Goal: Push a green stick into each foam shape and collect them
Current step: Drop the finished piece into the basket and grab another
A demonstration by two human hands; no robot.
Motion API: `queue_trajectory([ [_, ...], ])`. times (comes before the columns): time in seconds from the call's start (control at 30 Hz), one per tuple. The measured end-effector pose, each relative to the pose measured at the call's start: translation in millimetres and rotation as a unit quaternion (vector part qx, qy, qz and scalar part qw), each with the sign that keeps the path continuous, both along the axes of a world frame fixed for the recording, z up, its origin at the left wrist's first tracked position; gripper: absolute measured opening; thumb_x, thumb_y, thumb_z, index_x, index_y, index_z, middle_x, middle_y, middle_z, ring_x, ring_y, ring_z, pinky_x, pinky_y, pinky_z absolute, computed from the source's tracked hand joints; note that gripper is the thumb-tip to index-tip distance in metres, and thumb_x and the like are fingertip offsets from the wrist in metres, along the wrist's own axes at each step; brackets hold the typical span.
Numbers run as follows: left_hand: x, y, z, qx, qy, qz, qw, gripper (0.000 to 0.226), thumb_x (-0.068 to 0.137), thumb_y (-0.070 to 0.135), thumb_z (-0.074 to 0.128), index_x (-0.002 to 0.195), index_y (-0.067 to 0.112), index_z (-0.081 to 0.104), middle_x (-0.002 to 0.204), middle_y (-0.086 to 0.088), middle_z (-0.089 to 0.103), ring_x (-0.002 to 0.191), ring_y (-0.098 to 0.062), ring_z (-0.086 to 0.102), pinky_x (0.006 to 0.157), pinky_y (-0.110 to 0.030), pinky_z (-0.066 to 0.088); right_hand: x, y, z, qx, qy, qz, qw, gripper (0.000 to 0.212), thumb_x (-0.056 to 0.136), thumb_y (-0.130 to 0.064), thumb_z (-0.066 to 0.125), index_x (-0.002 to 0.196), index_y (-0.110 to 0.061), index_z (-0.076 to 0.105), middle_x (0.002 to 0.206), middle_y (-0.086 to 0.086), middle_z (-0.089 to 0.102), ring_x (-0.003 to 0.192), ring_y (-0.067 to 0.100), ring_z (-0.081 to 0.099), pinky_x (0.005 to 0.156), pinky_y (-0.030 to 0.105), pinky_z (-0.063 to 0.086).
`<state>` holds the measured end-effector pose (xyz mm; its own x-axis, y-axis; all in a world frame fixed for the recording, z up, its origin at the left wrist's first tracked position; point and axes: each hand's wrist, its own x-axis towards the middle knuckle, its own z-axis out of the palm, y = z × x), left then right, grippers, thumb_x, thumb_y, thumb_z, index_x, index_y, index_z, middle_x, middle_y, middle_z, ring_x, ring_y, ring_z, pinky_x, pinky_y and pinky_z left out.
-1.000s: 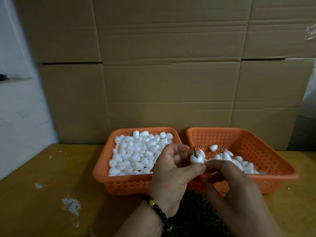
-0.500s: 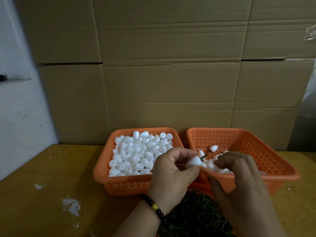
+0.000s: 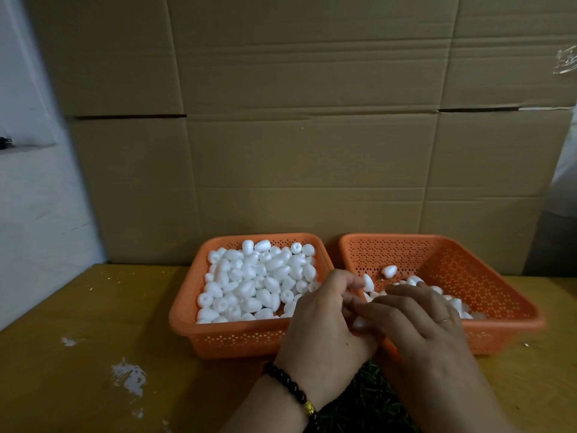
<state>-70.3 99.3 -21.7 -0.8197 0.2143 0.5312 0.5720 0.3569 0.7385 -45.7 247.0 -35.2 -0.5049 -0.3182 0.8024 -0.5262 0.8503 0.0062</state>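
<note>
My left hand (image 3: pixel 324 323), with a dark bead bracelet on the wrist, has its fingers curled around a white foam shape (image 3: pixel 359 324), which shows only partly under the fingers. My right hand (image 3: pixel 421 320), wearing a ring, lies over the front of the right orange basket (image 3: pixel 505 321). Its fingers reach left to the foam shape and touch my left hand; its thumb is hidden. No green stick shows in the foam shape. The left orange basket (image 3: pixel 184 320) is full of plain foam shapes (image 3: pixel 259 282). A pile of green sticks (image 3: pixel 367 398) lies below my wrists.
Several foam shapes (image 3: pixel 389 271) lie in the right basket. Both baskets stand side by side on a yellow-brown table (image 3: pixel 93 323) with white paint marks. A wall of cardboard (image 3: pixel 312 151) rises right behind them, and a white wall is at the left.
Both hands have dropped lower, to the gap between the baskets' front edges. The green stick that stood out of the foam shape is no longer visible, and my right fingers now lie over the shape.
</note>
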Motion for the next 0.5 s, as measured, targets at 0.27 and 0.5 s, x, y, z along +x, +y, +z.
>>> queue_trajectory([
  [0.27,1,-1,1,0.001,-0.044,-0.010,0.999,0.058,0.061,0.064,0.067,0.113,0.052,0.046,0.098,0.027,0.062,0.089,0.006,0.060,0.078,-0.019,0.053,0,4,3,-0.094,-0.056,-0.002,0.994,0.023,0.076,-0.018,0.074,0.099,-0.020,0.072,0.096,-0.005,0.063,0.089,0.021,0.056,0.073,0.039,0.046],
  [0.5,-21,-34,8,0.012,-0.079,0.099,0.992,0.041,0.066,0.064,0.064,0.101,0.051,0.048,0.095,0.021,0.063,0.081,0.009,0.059,0.073,-0.023,0.054,-12,39,18,-0.352,-0.200,-0.019,0.914,0.022,0.076,-0.021,0.075,0.088,-0.037,0.065,0.081,-0.013,0.069,0.078,-0.002,0.063,0.065,0.018,0.047],
])
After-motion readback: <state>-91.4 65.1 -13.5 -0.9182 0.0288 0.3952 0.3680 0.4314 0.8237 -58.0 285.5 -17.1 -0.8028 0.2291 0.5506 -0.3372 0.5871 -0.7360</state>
